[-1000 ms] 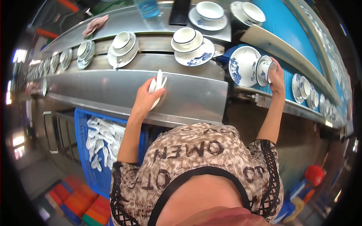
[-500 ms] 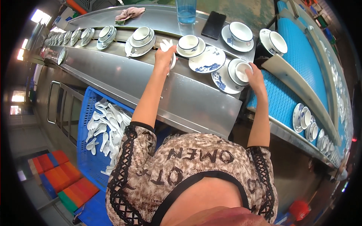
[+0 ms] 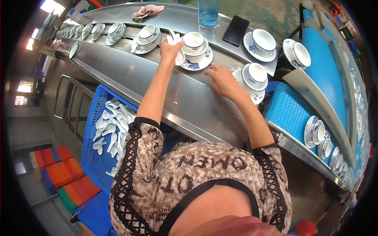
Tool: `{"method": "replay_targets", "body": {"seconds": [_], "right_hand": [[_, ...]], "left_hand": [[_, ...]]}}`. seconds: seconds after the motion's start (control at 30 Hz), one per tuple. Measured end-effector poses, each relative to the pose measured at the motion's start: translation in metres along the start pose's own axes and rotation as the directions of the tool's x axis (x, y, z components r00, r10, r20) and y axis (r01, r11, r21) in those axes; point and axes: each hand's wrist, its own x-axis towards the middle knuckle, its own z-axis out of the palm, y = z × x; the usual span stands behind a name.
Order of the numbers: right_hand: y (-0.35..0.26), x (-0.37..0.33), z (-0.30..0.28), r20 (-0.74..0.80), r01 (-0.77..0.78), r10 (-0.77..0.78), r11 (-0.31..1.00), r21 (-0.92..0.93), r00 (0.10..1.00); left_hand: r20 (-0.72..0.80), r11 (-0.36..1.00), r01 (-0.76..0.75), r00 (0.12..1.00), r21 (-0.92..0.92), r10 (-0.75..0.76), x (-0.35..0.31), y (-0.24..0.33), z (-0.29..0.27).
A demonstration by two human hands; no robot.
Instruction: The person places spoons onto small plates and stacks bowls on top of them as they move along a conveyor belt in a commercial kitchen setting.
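Observation:
White spoons (image 3: 180,58) are gripped in my closed left hand (image 3: 170,52), over the metal counter. Right beside them stands a set: a blue-patterned plate (image 3: 201,63) carrying a small bowl and a cup (image 3: 193,40). My right hand (image 3: 223,80) is empty, its fingers loosely apart and pointing left toward that plate's right edge, with a gap between. Behind the right wrist sits another set, a plate (image 3: 256,96) partly covered by the hand, with a bowl and a cup (image 3: 257,72) on top.
More stacked sets (image 3: 146,37) line the counter to the far left. A phone (image 3: 236,30), a blue-tinted water container (image 3: 208,15) and a pink cloth (image 3: 148,11) lie along the back. At right runs a blue conveyor belt (image 3: 287,102). A blue basket (image 3: 91,157) holds many spoons.
My right hand has left the cup of the right-hand set and moved left. The middle bowl and cup now sit over their plate instead of beside it. My left hand still holds spoons.

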Motion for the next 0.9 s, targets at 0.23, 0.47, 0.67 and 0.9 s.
{"method": "replay_targets", "body": {"seconds": [0.23, 0.47, 0.67, 0.9], "right_hand": [[0.023, -0.104, -0.118, -0.271, -0.417, 0.457, 0.888, 0.194, 0.847], [0.135, -0.312, -0.195, -0.597, -0.932, 0.718, 0.316, -0.178, 0.357], [0.167, -0.366, -0.2, -0.342, -0.893, 0.829, 0.439, -0.094, 0.443], [0.116, -0.285, -0.14, -0.267, -0.453, 0.896, 0.415, 0.789, 0.355]], "left_hand": [[-0.068, 0.979, 0.006, 0.998, 0.205, 0.008, -0.007, 0.008, -0.054], [-0.115, 0.983, 0.123, 0.984, -0.137, -0.139, -0.009, -0.002, -0.077], [-0.574, 0.994, -0.031, 0.814, 0.106, 0.087, -0.033, 0.009, -0.082], [0.07, 0.957, 0.021, 0.997, 0.288, -0.043, -0.113, 0.039, -0.015]]}}
